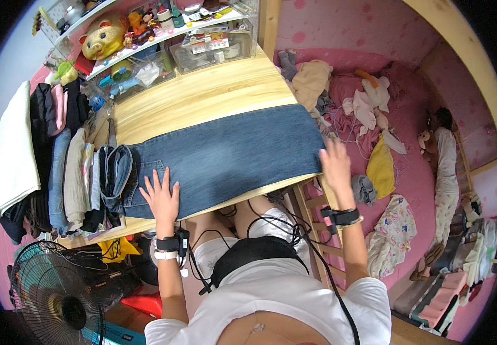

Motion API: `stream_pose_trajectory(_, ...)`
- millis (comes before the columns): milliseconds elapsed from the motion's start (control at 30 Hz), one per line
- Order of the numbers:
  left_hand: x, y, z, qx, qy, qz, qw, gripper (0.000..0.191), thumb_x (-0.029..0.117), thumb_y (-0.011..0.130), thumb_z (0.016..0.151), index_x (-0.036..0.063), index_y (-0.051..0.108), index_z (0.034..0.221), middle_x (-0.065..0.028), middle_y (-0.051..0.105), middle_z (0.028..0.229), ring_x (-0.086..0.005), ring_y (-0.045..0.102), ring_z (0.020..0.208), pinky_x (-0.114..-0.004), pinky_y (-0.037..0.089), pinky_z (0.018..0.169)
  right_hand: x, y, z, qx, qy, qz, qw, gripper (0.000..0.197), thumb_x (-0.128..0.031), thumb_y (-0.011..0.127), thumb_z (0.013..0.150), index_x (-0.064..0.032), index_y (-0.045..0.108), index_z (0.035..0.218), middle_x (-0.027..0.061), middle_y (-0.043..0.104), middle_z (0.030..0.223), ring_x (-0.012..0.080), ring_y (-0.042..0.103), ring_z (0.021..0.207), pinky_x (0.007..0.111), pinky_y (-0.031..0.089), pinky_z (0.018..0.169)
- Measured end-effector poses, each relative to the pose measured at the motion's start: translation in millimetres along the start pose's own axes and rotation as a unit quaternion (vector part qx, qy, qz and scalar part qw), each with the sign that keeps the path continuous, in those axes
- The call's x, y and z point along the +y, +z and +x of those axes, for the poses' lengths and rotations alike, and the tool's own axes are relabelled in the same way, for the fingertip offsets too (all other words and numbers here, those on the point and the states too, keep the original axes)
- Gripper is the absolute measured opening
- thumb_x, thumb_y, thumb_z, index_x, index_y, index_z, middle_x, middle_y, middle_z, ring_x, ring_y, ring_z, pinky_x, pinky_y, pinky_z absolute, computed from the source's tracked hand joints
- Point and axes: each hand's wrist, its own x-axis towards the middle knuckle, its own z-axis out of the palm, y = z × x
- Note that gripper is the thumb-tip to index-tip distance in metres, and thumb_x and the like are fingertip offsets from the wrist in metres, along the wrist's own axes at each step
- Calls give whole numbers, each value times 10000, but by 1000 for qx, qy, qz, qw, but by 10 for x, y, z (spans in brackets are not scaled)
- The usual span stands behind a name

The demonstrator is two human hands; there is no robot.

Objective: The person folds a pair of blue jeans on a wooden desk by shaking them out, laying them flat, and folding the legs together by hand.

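A pair of dark blue denim jeans [231,151], folded lengthwise, lies flat across the light wooden table [201,90]. The waist end is at the left, near the stacked clothes, and a pocket shows there. My left hand [162,198] rests palm down on the denim beside the pocket, fingers spread. At the right end of the jeans, my right hand [335,164] is slightly blurred, its fingertips by the edge of the denim. Whether it touches the cloth I cannot tell. Neither hand grips anything.
Folded clothes [73,172] stand in a row at the table's left. Behind are clear plastic bins [214,47] and a shelf with a golden pig figure [104,36]. A black fan [58,297] is at lower left. Right is a pink bed [408,172] with scattered clothes and a person [445,159].
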Motion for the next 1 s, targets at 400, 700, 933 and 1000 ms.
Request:
stream_pose_trajectory(400,937,-18,-227,-34,146,-78,986,481,356,490,862,166,441,1301,-123,399,1354,-337,332,1264,-519,190,1044,-1408,417,-195,-52,-301,55,951,501,-462,425,888,-274,369,1349,-8,359,1401,203,308,1298,458,212,1051)
stream_pose_trajectory(700,491,-281,-425,-143,94,-5,985,548,468,407,885,220,341,1369,-100,313,1419,-313,258,1315,-516,161,1060,-106,129,10,-122,-47,57,990,538,-447,418,886,-290,291,1384,30,258,1449,303,230,1324,528,216,1034)
stream_pose_trajectory(933,112,-433,-66,-82,-132,-28,988,562,440,417,885,72,400,1310,-204,365,1356,-393,302,1262,-542,198,1030,-1083,42,181,-87,-136,45,986,553,-400,412,901,-144,294,1376,138,203,1454,327,181,1340,560,181,1035)
stream_pose_trajectory(1000,403,-344,51,-91,-70,-18,993,556,430,426,884,93,385,1325,-191,324,1390,-369,244,1307,-532,164,1049,-1695,90,72,-97,-250,85,960,535,-400,415,902,-140,329,1361,109,218,1455,298,196,1341,559,175,1038)
